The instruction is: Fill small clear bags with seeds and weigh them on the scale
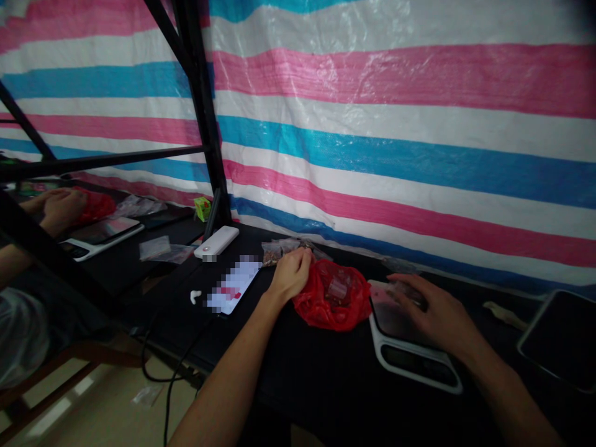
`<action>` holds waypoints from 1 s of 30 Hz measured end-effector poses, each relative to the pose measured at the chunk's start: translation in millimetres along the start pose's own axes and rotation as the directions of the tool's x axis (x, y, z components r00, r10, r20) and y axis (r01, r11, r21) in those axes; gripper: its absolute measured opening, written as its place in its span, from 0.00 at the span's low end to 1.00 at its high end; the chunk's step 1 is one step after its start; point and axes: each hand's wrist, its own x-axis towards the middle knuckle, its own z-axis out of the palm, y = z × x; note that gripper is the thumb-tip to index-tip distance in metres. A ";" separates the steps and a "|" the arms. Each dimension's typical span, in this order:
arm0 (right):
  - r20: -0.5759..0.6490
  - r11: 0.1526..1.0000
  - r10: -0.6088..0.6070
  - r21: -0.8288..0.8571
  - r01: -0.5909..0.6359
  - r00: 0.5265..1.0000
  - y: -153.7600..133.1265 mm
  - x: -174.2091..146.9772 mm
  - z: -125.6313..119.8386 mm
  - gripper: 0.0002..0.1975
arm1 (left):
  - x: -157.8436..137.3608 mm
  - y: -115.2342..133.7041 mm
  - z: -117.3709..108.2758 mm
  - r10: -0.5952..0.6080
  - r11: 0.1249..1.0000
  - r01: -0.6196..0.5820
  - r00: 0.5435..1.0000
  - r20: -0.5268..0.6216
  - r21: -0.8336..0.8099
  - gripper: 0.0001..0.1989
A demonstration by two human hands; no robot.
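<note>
My left hand (pixel 292 271) is closed at the upper left rim of a red plastic bag (pixel 307 310), its fingertips pinched together on the edge. The bag stands open, with brownish contents and a small clear packet (pixel 338 290) inside. Over the plate of a white digital scale (pixel 379 347), my right hand (pixel 433 304) has its thumb and fingers around a small clear bag (pixel 407 293) of something brown; whether the bag touches the plate I cannot tell. Several filled clear bags (pixel 274 252) lie just behind my left hand.
Left of me lie a lit phone (pixel 237 285), a white earbud (pixel 195 297) and a white power bank (pixel 217 242). A dark tray-like item (pixel 561 338) is at the right. Beyond a black metal frame (pixel 205 118), another person's hands (pixel 63 208) hold a red bag near a second scale (pixel 109 239).
</note>
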 end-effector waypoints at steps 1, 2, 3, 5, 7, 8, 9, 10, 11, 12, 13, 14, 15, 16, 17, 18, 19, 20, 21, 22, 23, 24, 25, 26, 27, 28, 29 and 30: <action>0.018 1.000 -0.014 -0.015 0.014 1.000 0.5 0.6 0.5 0.18 | 0.0 0.0 0.0 -0.001 1.000 0.001 1.000 0.002 -0.001 0.25; 0.019 0.999 -0.036 -0.035 0.036 0.999 -0.3 1.5 1.4 0.18 | 0.0 0.0 0.2 -0.003 1.000 0.003 1.000 0.003 -0.003 0.26; 0.002 0.996 -0.060 -0.060 0.060 0.998 -2.3 2.5 2.5 0.19 | 0.1 -0.2 0.4 -0.004 1.000 0.004 1.000 0.004 -0.004 0.26; -0.046 0.988 -0.115 -0.105 0.109 0.992 -7.8 4.3 4.4 0.19 | 0.3 -0.8 0.9 -0.001 1.000 0.001 1.000 0.004 -0.005 0.26; -0.052 0.976 -0.175 -0.138 0.167 0.983 -13.2 5.2 4.9 0.16 | 0.4 -1.5 1.4 0.006 1.000 -0.006 1.000 0.003 -0.003 0.26; -0.037 0.968 -0.207 -0.154 0.199 0.978 -15.5 5.2 4.6 0.14 | 0.4 -1.8 1.6 0.009 1.000 -0.009 1.000 0.003 -0.001 0.26; -0.017 0.959 -0.234 -0.169 0.228 0.972 -17.3 5.0 4.2 0.13 | 0.3 -2.0 1.7 0.011 1.000 -0.011 1.000 0.003 -0.001 0.25; 0.003 0.951 -0.253 -0.181 0.249 0.968 -18.7 4.6 3.6 0.13 | 0.1 -2.1 1.7 0.012 1.000 -0.012 1.000 0.003 0.000 0.25; 0.021 0.947 -0.262 -0.189 0.261 0.965 -19.8 4.2 3.0 0.13 | 0.0 -2.2 1.7 0.013 1.000 -0.013 1.000 0.003 0.000 0.25; 0.035 0.944 -0.266 -0.192 0.268 0.963 -20.5 3.8 2.6 0.13 | -0.1 -2.2 1.6 0.013 1.000 -0.013 1.000 0.003 0.000 0.24; 0.045 0.943 -0.267 -0.192 0.270 0.963 -21.1 3.6 2.4 0.13 | -0.2 -2.1 1.6 0.012 1.000 -0.012 1.000 0.003 0.001 0.24; 0.052 0.943 -0.266 -0.192 0.271 0.963 -21.6 3.6 2.5 0.13 | -0.3 -1.9 1.5 0.011 1.000 -0.011 1.000 0.003 0.000 0.24; 0.056 0.944 -0.264 -0.190 0.270 0.963 -22.0 3.7 2.9 0.13 | -0.2 -1.7 1.4 0.009 1.000 -0.009 1.000 0.003 -0.001 0.24; 0.059 0.945 -0.263 -0.188 0.269 0.963 -22.6 4.0 3.7 0.13 | -0.2 -1.5 1.3 0.007 1.000 -0.007 1.000 0.004 -0.004 0.24; 0.060 0.946 -0.261 -0.185 0.268 0.963 -23.3 4.4 4.9 0.14 | -0.1 -1.3 1.2 0.007 1.000 -0.006 1.000 0.004 -0.009 0.24; 0.058 0.947 -0.257 -0.181 0.264 0.965 -24.1 4.8 6.4 0.14 | 0.0 -1.0 1.1 0.007 1.000 -0.007 1.000 0.003 -0.012 0.24; 0.053 0.950 -0.252 -0.179 0.257 0.966 -25.2 5.2 8.3 0.14 | 0.0 -0.7 1.1 0.008 1.000 -0.008 1.000 0.002 -0.013 0.24; 0.044 0.952 -0.244 -0.177 0.248 0.969 -26.4 5.5 10.5 0.14 | 0.0 -0.3 1.1 0.011 1.000 -0.011 1.000 0.003 -0.010 0.24; 0.032 0.956 -0.233 -0.178 0.235 0.972 -27.5 5.9 13.0 0.14 | 0.0 0.0 1.1 0.015 1.000 -0.015 1.000 0.002 -0.005 0.24; 0.018 0.958 -0.222 -0.180 0.222 0.975 -28.4 6.2 15.7 0.14 | 0.0 0.3 1.1 0.019 1.000 -0.019 1.000 0.003 0.000 0.23; 0.007 0.960 -0.213 -0.182 0.211 0.977 -29.1 6.5 18.4 0.14 | -0.1 0.6 1.2 0.022 1.000 -0.022 1.000 0.005 0.004 0.23; -0.001 0.962 -0.207 -0.184 0.203 0.978 -29.3 6.8 21.0 0.15 | -0.2 0.9 1.2 0.023 1.000 -0.023 1.000 0.006 0.006 0.23; -0.008 0.962 -0.205 -0.186 0.200 0.979 -29.1 7.1 23.3 0.15 | -0.3 1.1 1.3 0.021 1.000 -0.021 1.000 0.007 0.006 0.22; -0.012 0.962 -0.206 -0.188 0.200 0.978 -28.4 7.4 25.1 0.16 | -0.3 1.3 1.3 0.017 1.000 -0.017 1.000 0.006 0.005 0.22; -0.018 0.961 -0.209 -0.190 0.202 0.978 -27.6 7.7 26.3 0.16 | -0.3 1.4 1.3 0.013 1.000 -0.013 1.000 0.006 0.004 0.22; -0.025 0.960 -0.214 -0.193 0.205 0.977 -26.8 8.0 26.7 0.16 | -0.3 1.3 1.2 0.012 1.000 -0.012 1.000 0.007 0.002 0.22; -0.037 0.958 -0.220 -0.195 0.208 0.975 -26.4 8.3 26.4 0.15 | -0.2 1.2 1.2 0.012 1.000 -0.012 1.000 0.007 0.001 0.23; -0.059 0.957 -0.226 -0.198 0.211 0.972 -26.6 8.5 25.6 0.15 | -0.1 0.9 1.2 0.013 1.000 -0.013 1.000 0.007 0.000 0.23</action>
